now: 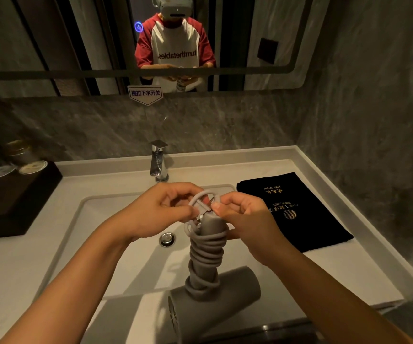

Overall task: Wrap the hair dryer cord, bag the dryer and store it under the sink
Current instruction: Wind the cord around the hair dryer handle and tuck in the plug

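A grey hair dryer [215, 304] is held over the sink with its handle pointing up and its barrel low near the front edge. Its grey cord [206, 252] is wound in several turns around the handle. My left hand [165, 209] pinches the cord's end loop at the top of the handle. My right hand [245, 217] grips the handle tip and the cord end from the right. A black drawstring bag [297, 209] with gold lettering lies flat on the counter to the right of the sink.
The white sink basin [116, 219] has a chrome drain plug [167, 239] and a chrome faucet [159, 161] behind it. A dark tray [14, 202] with jars stands at the left. A mirror hangs above; stone walls close in behind and at the right.
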